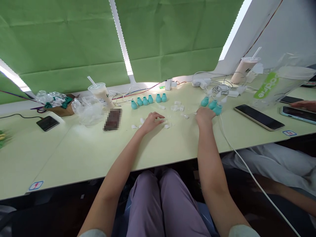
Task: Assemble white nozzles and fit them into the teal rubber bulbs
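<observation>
My left hand (152, 122) rests low over the table among small white pieces (167, 126), its fingers curved and apart with nothing visible between them. My right hand (205, 116) is beside three small teal vase-shaped pieces (212, 104) with white pointed bits above them. Its back hides the fingers, so what it holds, if anything, does not show. Several more teal vase-shaped pieces (145, 101) stand in a row beyond my left hand. Small clear-white pieces (177, 107) lie in a cluster between the two groups, and other white bits (134, 126) sit left of my left hand.
Drink cups (100, 93) and a clear plastic bag (87, 110) stand on the table (81, 154). A phone (259, 117) lies at right, near another person's hand (304, 105). A white cable (243, 159) runs over the front edge. Tangled cables (223, 87) lie at the back.
</observation>
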A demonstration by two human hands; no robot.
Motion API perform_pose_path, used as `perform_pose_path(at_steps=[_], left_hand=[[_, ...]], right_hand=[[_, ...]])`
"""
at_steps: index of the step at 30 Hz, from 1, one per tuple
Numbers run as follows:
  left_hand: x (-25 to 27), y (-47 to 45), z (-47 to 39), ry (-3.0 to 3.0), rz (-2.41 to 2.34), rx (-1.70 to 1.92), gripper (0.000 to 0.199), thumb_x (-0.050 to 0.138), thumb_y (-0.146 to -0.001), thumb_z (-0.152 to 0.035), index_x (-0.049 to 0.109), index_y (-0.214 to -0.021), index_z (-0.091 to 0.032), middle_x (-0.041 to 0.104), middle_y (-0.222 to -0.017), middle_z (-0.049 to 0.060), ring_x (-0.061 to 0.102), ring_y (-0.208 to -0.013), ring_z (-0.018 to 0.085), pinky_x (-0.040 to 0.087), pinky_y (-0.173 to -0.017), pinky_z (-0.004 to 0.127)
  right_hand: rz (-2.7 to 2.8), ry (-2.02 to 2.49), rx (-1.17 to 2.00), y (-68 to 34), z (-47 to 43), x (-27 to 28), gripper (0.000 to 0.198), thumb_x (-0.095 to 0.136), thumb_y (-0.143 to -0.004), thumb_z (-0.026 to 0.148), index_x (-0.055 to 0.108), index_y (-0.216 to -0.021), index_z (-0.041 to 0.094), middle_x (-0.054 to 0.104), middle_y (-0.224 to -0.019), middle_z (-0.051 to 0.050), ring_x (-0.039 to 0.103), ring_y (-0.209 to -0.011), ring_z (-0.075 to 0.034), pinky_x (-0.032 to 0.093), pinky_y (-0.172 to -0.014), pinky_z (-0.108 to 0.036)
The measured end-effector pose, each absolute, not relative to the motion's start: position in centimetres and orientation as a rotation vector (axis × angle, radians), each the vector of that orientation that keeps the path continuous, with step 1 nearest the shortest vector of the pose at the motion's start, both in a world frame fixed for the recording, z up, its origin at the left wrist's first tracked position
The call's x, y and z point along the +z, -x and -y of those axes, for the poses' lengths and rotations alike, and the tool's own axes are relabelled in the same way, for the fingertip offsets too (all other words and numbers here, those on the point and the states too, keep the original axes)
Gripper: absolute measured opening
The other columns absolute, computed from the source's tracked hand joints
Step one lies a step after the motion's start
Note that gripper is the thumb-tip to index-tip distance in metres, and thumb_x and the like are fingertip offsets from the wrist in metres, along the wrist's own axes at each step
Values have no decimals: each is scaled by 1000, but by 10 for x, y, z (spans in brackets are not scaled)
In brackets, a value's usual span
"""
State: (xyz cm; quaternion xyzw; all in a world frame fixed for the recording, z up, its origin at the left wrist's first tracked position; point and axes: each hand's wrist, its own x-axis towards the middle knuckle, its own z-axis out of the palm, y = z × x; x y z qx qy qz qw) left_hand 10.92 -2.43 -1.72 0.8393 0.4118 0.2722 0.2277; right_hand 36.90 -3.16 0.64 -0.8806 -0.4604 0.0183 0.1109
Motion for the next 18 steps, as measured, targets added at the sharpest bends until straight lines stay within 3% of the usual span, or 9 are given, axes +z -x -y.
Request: perform_pose_path(at_steps=[5, 8, 12, 15, 18], left_hand=[[-15, -104, 18, -2287, -1175, 765, 29, 51, -81, -36, 68, -100, -22, 61, -102, 7, 52, -91, 18, 44, -79, 31], [-14, -102, 17, -2261, -1183, 794, 28, 52, -81, -36, 68, -99, -23, 61, -100, 7, 53, -88, 18, 44, -78, 31], [-13, -100, 17, -2245, -1187, 809, 26, 52, -81, -35, 68, -97, -22, 61, -100, 7, 54, -86, 17, 43, -78, 30], [-13, -101, 18, -2231, -1178, 813, 24, 53, -81, -33, 69, -95, -22, 62, -99, 6, 54, -86, 16, 43, -78, 29], [-12, -106, 21, -2180, -1150, 859, 27, 56, -80, -36, 67, -100, -22, 63, -98, 6, 54, -85, 15, 43, -77, 28]], right_hand=[[1338, 2342, -58, -363, 38, 20, 38, 52, -81, 14, 59, -119, 20, 67, -97, -15, 61, -92, -28, 45, -72, -37], [1711, 2170, 83, -357, 38, 15, 35, 63, -73, 17, 66, -108, 25, 68, -89, -10, 62, -88, -27, 44, -69, -35], [1897, 2279, 24, -346, 35, 1, 23, 63, -67, 7, 71, -87, 16, 66, -92, -16, 63, -84, -29, 43, -66, -34], [1901, 2206, -89, -338, 34, -1, 22, 59, -72, 7, 70, -90, 14, 66, -92, -18, 63, -82, -28, 42, -64, -33], [1939, 1959, -75, -325, 34, 5, 25, 57, -79, 17, 68, -101, 21, 68, -89, -11, 61, -82, -25, 40, -64, -31]])
